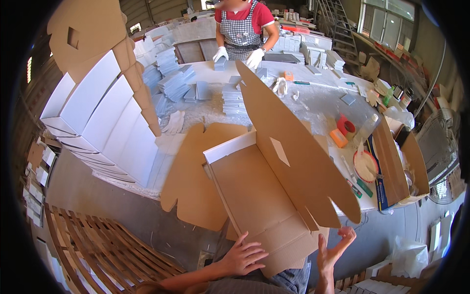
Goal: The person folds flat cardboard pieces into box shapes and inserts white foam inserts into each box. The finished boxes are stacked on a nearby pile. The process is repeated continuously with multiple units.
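Note:
A half-folded brown cardboard box (254, 179) lies before me on the table's near edge, its far end wall folded up and showing white. Its large lid (289, 152) stands raised on the right, with a slot cut in it. At the near end, my left hand (245, 256) rests with spread fingers on the unfolded flap (284, 245). My right hand (335, 249) is just below the lid's near corner, thumb and fingers apart, with nothing in it. Beneath the box lies another flat, die-cut cardboard sheet (196, 196).
Folded white boxes (112, 122) are stacked on the left. A wooden pallet (107, 245) is at lower left. Opposite, a gloved person (240, 29) handles grey tiles near tile stacks (234, 100). On the right are a tub (365, 165), orange tape dispenser (339, 138) and open carton (391, 161).

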Tool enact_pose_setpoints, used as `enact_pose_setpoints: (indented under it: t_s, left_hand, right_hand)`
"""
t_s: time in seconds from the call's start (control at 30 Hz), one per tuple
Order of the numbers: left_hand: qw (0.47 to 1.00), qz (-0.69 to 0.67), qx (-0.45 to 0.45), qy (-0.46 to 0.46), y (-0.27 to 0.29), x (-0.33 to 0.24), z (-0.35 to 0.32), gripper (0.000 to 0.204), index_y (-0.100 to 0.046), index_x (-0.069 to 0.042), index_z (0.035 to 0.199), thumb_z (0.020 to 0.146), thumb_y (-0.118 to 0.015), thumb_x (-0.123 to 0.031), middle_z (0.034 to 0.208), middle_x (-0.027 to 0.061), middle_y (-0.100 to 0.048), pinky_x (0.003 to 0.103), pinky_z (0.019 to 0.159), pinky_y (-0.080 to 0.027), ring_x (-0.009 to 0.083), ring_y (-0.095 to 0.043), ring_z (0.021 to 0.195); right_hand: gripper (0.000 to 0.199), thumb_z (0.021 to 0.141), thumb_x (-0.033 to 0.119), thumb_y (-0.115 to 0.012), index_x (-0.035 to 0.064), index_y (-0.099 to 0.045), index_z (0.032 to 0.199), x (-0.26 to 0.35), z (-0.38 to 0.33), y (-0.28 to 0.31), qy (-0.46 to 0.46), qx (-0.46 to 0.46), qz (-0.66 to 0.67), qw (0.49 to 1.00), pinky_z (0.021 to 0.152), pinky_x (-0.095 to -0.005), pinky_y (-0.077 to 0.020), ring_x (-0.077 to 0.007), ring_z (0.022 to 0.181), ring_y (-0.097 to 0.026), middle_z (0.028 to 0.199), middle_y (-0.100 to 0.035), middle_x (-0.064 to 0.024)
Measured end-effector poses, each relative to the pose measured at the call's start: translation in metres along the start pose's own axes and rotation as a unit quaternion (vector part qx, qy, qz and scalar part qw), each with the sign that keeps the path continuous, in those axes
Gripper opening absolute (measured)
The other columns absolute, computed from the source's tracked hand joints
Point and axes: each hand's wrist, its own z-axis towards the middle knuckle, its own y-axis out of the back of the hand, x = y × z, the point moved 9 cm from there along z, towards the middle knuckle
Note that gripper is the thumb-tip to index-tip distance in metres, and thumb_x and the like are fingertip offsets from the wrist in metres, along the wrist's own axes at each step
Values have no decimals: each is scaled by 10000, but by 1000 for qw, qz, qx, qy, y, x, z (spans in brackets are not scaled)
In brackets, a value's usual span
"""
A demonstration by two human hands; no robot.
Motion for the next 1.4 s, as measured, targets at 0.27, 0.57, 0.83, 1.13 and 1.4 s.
enact_pose_setpoints:
  t_s: [0.27,0.57,0.83,1.13,1.4]
  left_hand:
    - [982,60,140,-110,-20,1,-17,340,-616,-113,878,771,-656,-434,913,4,-584,521,1055,-268,181,-540,1027]
    - [985,127,70,-90,4,22,-12,264,-593,-139,928,743,-659,-315,932,-15,-558,517,1056,-282,136,-524,1031]
    - [983,160,55,-69,5,51,20,277,-622,-162,860,699,-743,-352,813,-61,-585,474,971,-315,106,-555,890]
    - [979,160,-121,-28,50,96,13,184,-611,-69,859,717,-723,-37,803,57,-589,345,717,-424,200,-572,714]
    - [917,347,189,-53,41,86,-37,561,-478,-58,1270,781,-667,-257,1355,96,-426,438,1032,-329,228,-391,1254]
  right_hand:
    - [203,905,147,-564,14,-627,1045,-48,25,-104,12,285,62,956,847,-376,-446,-289,957,-587,1007,-633,-146]
    - [239,963,168,-463,-24,-597,1007,-84,6,-77,-62,265,44,961,647,-313,-493,-170,744,-601,877,-614,-114]
    - [306,1000,246,-379,-25,-507,1063,-98,-16,-89,-297,296,276,865,698,-361,-555,-220,802,-636,989,-580,-133]
    - [607,983,455,-297,-79,-404,1249,-48,-76,-140,-340,296,394,801,1040,-427,-362,-318,1215,-465,1270,-474,-218]
    - [609,980,451,-291,-73,-368,1282,-14,-92,-127,-329,275,395,812,1036,-421,-369,-321,1234,-448,1317,-434,-228]
